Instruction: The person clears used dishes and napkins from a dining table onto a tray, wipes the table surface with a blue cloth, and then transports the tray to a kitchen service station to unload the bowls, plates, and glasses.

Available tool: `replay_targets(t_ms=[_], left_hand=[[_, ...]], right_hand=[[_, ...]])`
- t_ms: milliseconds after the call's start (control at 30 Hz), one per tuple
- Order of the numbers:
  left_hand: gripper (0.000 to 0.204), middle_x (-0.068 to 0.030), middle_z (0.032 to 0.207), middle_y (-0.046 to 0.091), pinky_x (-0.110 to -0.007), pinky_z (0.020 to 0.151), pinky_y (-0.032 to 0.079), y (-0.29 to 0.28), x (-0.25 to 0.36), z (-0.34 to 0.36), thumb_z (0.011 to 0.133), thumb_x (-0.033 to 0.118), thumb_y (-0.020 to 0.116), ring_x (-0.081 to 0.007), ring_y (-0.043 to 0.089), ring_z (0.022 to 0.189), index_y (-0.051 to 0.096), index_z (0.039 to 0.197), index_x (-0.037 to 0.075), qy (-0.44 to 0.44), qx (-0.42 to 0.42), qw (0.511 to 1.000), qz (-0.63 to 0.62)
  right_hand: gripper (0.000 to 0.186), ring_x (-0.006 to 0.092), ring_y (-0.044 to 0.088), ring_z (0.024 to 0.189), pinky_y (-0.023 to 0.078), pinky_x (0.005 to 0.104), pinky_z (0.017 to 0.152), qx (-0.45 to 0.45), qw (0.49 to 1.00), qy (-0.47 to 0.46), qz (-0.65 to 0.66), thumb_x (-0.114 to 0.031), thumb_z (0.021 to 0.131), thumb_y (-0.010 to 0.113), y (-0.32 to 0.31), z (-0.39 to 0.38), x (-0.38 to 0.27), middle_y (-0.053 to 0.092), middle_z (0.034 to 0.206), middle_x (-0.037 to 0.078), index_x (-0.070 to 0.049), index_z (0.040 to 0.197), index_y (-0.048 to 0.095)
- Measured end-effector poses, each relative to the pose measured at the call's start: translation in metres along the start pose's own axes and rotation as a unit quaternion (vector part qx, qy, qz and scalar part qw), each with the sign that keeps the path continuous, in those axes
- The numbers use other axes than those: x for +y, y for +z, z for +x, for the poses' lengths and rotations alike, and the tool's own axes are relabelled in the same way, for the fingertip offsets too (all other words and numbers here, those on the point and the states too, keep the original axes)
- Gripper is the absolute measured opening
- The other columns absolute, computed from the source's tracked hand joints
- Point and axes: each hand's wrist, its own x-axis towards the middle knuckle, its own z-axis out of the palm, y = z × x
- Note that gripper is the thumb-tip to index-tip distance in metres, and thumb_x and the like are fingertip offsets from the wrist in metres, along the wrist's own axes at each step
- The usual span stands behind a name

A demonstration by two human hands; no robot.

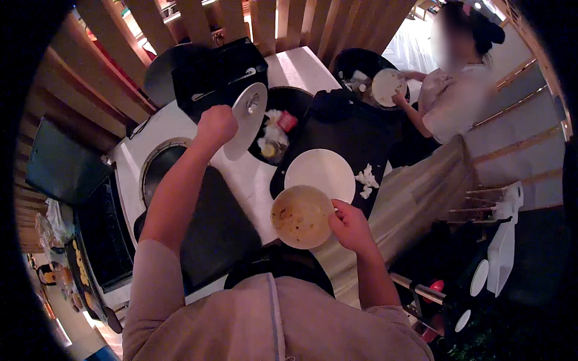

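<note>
My left hand (218, 126) is closed on the rim of a white plate (244, 129), tilted nearly on edge beside a dark round bin. A small shiny round piece (253, 104) shows on that plate; I cannot make out what it is. Inside the bin lie crumpled tissues (274, 135) and a red packet (288, 121). My right hand (352, 227) grips the edge of a pale bowl (301, 218) whose inside is smeared with sauce and food bits. Beyond the bowl, partly covered by it, another white plate (322, 171) rests on a black tray (358, 153).
Crumpled white tissue (366, 180) lies right of the plate. A black box (220, 78) stands at the far left on the pale counter (129, 159). At the far right, a co-worker holds a plate (388, 87) over another black bin (344, 63). Wooden slats (259, 27) close off the back.
</note>
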Motion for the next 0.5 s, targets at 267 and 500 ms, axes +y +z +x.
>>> replay_targets(t_ms=[267,500], left_hand=[[0.022,-0.0227,0.096,0.069,-0.047,0.081,0.054,-0.019,0.033,0.02,0.079,0.012,0.056,-0.0411,0.067,0.09,0.072,0.09,0.002,-0.026,-0.007,1.0,0.013],[0.019,-0.0236,0.092,0.069,-0.048,0.079,0.054,-0.009,0.035,-0.009,0.077,0.013,0.059,-0.0415,0.067,0.087,0.071,0.085,0.001,-0.035,0.013,0.999,0.009]], right_hand=[[0.033,0.014,0.064,0.065,0.049,0.0292,0.06,0.051,0.996,-0.066,-0.014,-0.01,0.086,0.055,-0.032,0.03,0.03,0.068,0.077,0.011,0.003,0.115,0.062],[0.031,0.0397,0.065,0.087,0.052,0.0434,0.077,0.089,0.967,-0.167,-0.172,-0.019,0.079,0.056,-0.034,0.151,-0.023,0.067,0.09,0.021,-0.001,0.103,0.066]])
